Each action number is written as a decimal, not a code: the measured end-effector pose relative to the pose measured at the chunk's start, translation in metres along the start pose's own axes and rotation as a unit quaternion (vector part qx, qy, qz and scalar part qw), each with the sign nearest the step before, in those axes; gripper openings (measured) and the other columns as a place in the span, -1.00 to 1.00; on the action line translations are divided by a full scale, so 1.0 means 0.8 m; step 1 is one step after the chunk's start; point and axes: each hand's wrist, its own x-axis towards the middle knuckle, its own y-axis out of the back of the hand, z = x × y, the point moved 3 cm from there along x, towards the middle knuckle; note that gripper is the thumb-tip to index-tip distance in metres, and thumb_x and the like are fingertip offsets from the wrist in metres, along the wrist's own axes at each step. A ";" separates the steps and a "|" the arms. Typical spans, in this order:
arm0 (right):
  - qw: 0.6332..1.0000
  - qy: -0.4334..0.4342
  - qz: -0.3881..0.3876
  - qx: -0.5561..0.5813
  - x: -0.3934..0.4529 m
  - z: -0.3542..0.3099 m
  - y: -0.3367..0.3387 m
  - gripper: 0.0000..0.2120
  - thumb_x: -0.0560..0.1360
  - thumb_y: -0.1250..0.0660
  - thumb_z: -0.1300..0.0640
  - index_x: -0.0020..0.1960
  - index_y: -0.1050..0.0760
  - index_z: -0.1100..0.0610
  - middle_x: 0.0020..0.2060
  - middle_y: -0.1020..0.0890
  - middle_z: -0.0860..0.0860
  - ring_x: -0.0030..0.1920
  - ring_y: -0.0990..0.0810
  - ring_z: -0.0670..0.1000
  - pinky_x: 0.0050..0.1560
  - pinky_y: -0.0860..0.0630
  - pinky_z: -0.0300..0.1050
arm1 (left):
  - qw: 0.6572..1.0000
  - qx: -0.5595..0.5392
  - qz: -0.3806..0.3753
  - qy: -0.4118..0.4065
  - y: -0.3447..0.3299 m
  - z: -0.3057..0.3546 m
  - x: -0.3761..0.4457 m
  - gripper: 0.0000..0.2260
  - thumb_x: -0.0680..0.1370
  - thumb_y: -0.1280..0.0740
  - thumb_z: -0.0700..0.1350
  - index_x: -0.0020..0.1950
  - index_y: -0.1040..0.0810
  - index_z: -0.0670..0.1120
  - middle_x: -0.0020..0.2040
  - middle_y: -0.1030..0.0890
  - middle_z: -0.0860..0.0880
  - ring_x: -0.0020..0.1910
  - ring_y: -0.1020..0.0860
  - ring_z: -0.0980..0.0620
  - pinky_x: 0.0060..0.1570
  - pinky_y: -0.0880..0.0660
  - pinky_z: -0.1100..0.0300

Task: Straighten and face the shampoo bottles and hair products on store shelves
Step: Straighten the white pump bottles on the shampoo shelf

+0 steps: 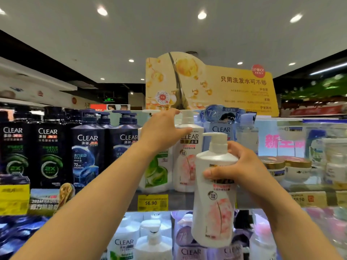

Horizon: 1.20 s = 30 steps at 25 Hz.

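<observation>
Two hands are at work in the middle of the frame. The right hand (242,166) grips a white pump bottle with pink flowers (214,199), fingers (210,173) curled round its shoulder, holding it clear of the shelf, in front of the shelf edge (112,203). The left hand (163,130) reaches to the matching white bottle on the shelf (187,158), fingers straight and close together, thumb lying across its shoulder near the pump.

To do this step well, I judge the left hand should steady or nudge the standing bottle back so a slot opens, then the held bottle goes in upright, label square to the aisle, pump spout turned the same way as its neighbours.

Left of centre stand dark blue bottles (87,149) and black ones (13,147), labels forward. At the right edge, gold-lidded jars (297,167) sit on the shelf; their contents cannot be seen.
</observation>
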 end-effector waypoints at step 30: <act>0.996 0.091 0.018 -0.002 0.024 -0.084 -0.062 -0.56 0.28 -0.61 0.27 0.11 -0.61 0.07 -0.16 -0.77 -0.01 -0.20 -0.77 0.04 -0.31 -0.64 -0.20 | 0.957 -0.273 0.079 0.057 0.086 -0.086 -0.091 -0.44 0.21 -0.61 0.20 0.13 -0.61 0.06 -0.03 -0.68 0.12 -0.09 -0.65 0.15 -0.12 -0.65 0.05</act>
